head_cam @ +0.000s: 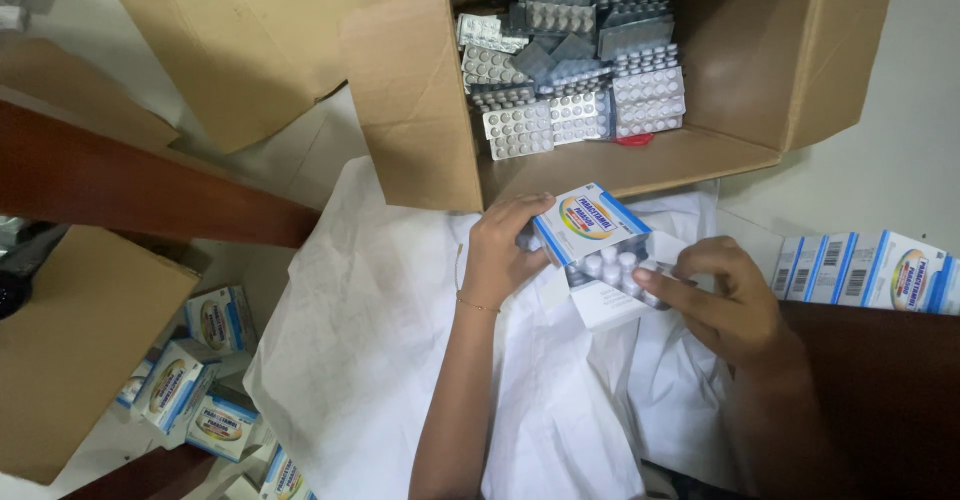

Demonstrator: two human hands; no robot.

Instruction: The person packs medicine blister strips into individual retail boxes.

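While the left hand [500,255] is clamping around the closed end of a small blue-and-white medicine carton [587,224], the right hand [725,300] is pinching a stack of blister strips [615,270] at the carton's open mouth, thumb and fingers closed on the strips' outer end. Both hands are working just above a white cloth [380,340] that is lying over the person's lap, close in front of a big open cardboard box [420,110].

Inside that box, loose silver blister strips [570,100] are lying heaped against its far and left walls. Off to the right, a row of filled cartons [865,270] is standing along the edge of a dark wooden table [880,380], while more cartons [195,380] are lying scattered on the floor [60,460] at the lower left, beside another cardboard box [70,350].

Judging by its look, the carton is light, thin card that would crush under a hard squeeze, so holding it by its narrow side edges seems wisest. Likely stiff yet bendable and slick with foil, the strips are best gripped flat across their width, kept squared together so they are not fanning apart.
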